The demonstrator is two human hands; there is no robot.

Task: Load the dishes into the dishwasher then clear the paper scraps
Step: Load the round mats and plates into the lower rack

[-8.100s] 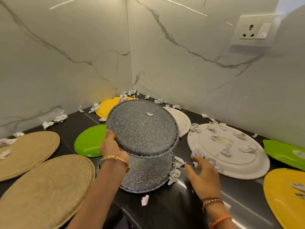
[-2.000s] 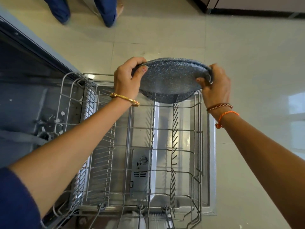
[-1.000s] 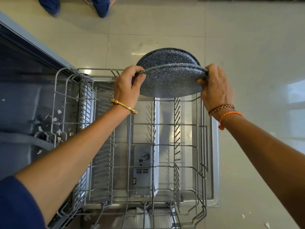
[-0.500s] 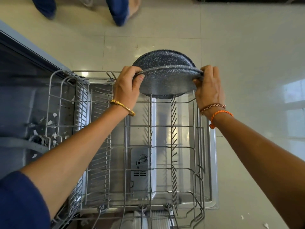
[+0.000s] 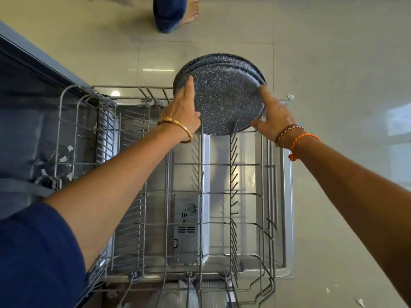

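2 plates [image 5: 224, 101] betw. rack tines [image 5: 233, 152]

The speckled plates [image 5: 224, 94] now stand on edge in the dishwasher rack [image 5: 233, 152], and the left hand [image 5: 181, 110] and right hand [image 5: 272, 114] lie flat against them instead of gripping the rims.

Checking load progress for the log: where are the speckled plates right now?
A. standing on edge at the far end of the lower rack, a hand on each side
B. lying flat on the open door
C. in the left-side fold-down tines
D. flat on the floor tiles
A: the speckled plates stand on edge among the tines at the far end of the lower rack, with the left hand and right hand flat against their sides.
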